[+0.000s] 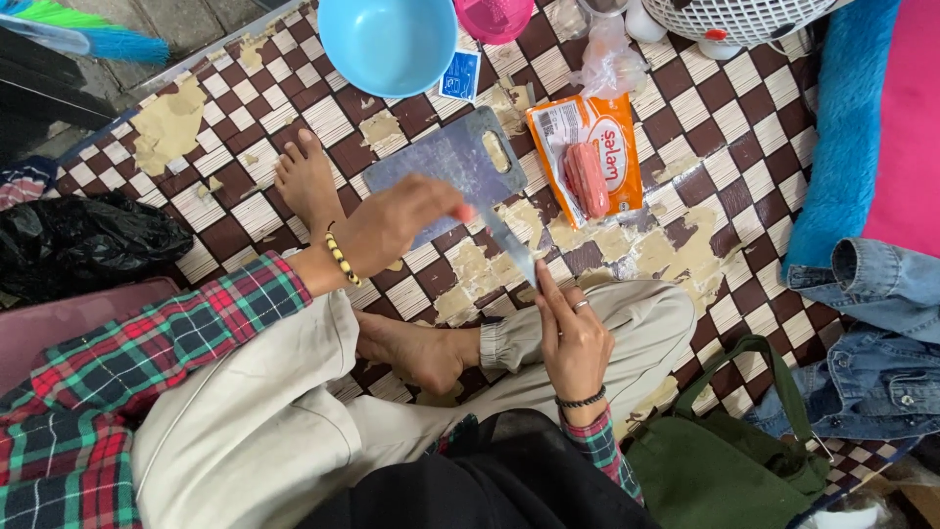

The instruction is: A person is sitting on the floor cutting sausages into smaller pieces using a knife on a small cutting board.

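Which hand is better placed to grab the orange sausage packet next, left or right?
Probably the right hand: it is open, only touching the knife blade's tip, and lies below the orange sausage packet. The left hand grips the knife's handle over the grey cutting board.

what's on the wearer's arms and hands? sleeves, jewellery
Both arms wear red-green plaid sleeves, cuffs ending at the wrists. Left hand: yellow-and-black beaded bracelet at the wrist. Right hand: silver ring on one finger, dark beaded bracelet at the wrist. No gloves.
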